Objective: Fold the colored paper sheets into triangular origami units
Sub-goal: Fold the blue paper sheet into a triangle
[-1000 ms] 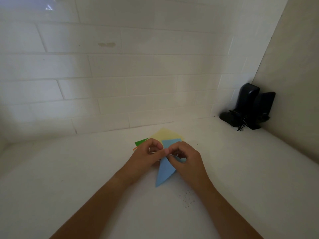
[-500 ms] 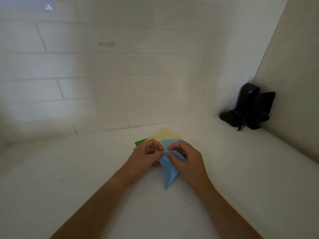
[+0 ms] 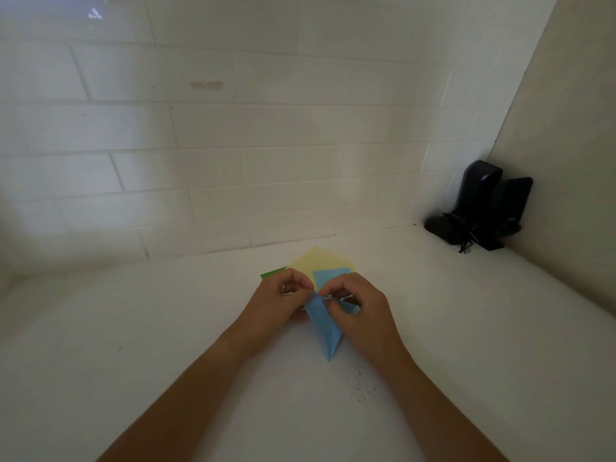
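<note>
A blue paper (image 3: 325, 328), folded into a long triangle, points toward me over the white counter. My left hand (image 3: 278, 303) and my right hand (image 3: 361, 310) both pinch its upper edge, fingertips almost meeting at the middle. A blue flap (image 3: 330, 276) stands up behind the fingers. Under and behind the hands lie a pale yellow sheet (image 3: 318, 263) and a green sheet (image 3: 271, 273), of which only a corner shows.
A tiled white wall (image 3: 233, 145) rises close behind the sheets. Black devices with a cord (image 3: 480, 211) stand in the right back corner against a side wall. Small dark specks (image 3: 361, 386) dot the counter near my right forearm.
The blue triangle's tip has swung from pointing left-down to straight toward me. Both hands have shifted their pinch along the top edge.
</note>
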The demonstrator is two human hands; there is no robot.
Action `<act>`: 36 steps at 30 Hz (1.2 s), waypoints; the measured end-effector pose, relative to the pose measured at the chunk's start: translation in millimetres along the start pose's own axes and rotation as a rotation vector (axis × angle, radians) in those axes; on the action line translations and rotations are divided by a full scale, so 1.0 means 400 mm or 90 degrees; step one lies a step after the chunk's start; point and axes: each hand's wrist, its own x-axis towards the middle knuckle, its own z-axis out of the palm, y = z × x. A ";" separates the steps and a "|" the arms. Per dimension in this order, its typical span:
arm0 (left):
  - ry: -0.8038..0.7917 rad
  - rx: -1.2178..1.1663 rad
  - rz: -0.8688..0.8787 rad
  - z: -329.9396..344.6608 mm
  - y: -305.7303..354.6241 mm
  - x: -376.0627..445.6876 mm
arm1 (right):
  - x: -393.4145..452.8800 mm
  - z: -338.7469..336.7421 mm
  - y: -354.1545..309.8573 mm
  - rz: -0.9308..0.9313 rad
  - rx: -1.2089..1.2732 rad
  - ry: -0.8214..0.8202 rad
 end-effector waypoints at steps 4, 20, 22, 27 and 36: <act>0.022 -0.030 -0.013 0.003 0.002 0.003 | 0.002 0.005 0.012 -0.016 -0.006 -0.035; 0.003 -0.020 0.030 -0.003 0.001 -0.006 | -0.002 0.007 -0.011 0.094 0.016 -0.012; 0.011 -0.031 0.044 -0.003 0.009 -0.009 | -0.004 0.007 -0.009 0.108 0.011 -0.006; 0.006 -0.069 0.052 -0.009 0.009 -0.010 | -0.004 0.003 -0.002 0.109 -0.012 0.021; -0.005 0.040 0.063 -0.005 0.009 -0.009 | -0.002 -0.001 -0.010 0.108 -0.008 0.065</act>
